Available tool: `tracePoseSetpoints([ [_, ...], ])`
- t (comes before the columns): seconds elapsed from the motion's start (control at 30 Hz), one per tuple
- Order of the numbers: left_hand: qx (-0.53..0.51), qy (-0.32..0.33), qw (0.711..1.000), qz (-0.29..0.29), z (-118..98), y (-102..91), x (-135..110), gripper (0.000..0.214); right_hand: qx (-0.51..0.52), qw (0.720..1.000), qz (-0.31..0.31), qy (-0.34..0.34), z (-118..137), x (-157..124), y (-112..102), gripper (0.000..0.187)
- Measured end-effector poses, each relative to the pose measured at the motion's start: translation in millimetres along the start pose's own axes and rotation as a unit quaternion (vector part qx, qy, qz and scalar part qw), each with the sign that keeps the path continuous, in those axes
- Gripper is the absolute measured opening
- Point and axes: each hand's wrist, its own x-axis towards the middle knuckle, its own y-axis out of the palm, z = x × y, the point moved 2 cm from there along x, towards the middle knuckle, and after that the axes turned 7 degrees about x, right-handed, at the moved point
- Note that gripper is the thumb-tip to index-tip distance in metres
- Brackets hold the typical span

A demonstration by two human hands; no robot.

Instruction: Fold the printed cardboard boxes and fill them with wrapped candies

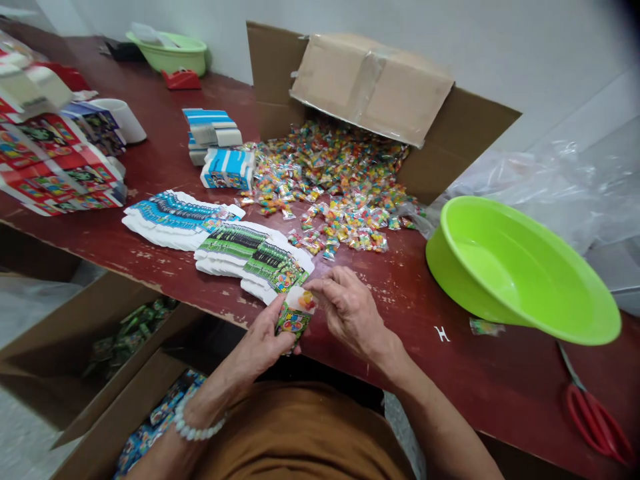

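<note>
Dark red, paint-chipped wooden desk [400,293], worn palest along its near edge. The person stands against that edge, both hands close together above it.

Left hand [267,333]: clamped on a small green printed paper carton [293,324], thumb on the near face, mouth tipped up. Carton sits right at the desk's front edge. At its mouth, against a white flap, a small clear packet of coloured sweets [306,300].

Right hand [350,310]: fingers bent, tips just beside the packet; cannot tell whether they pinch it or merely touch.

Left of the hands, a curved row of green-and-white flat cartons [250,253] crowds the edge, its end near the held one; a row of blue-and-white flat cartons [183,217] carries on leftward. Little room for the left elbow there.

Beyond, a loose heap of clear sweet packets [340,187] spills from a brown cardboard box [373,83] towards the rows.

Roomier on the right: a broad stretch of desk lies between the right forearm and a bright lime-green round plastic basin [457,287], broken by a tiny white H-shaped scrap [442,334]. Past it, red-handled scissors [593,423], tips beside the basin.
</note>
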Motion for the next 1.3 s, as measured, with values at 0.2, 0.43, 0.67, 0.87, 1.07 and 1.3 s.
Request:
tracePoseSetpoints([
  [0.2,0.087,0.007,0.996,-0.03,0,-3.7,3,0.052,0.073,0.996,0.041,0.007,-2,0,4,0.013],
  [0.43,0.083,0.002,0.997,0.002,18,-3.7,10,0.065,0.154,0.985,0.04,0.07,-20,3,-4,0.011],
  [0.67,0.127,0.041,0.99,-0.041,11,0.4,7,0.068,0.069,0.996,0.046,0.043,-1,-3,8,0.013],
  [0.87,0.085,0.039,0.995,-0.023,16,-2.6,9,0.062,0.207,0.962,0.032,0.173,-13,-6,11,0.011],
  [1.07,0.033,0.044,0.997,-0.047,11,-3.7,8,0.054,0.219,0.956,-0.02,0.196,-10,-4,10,0.005],
  [1.3,-0.182,-0.011,0.981,-0.07,10,4.3,5,0.046,0.455,0.825,0.019,0.333,-14,-10,25,0.031],
])
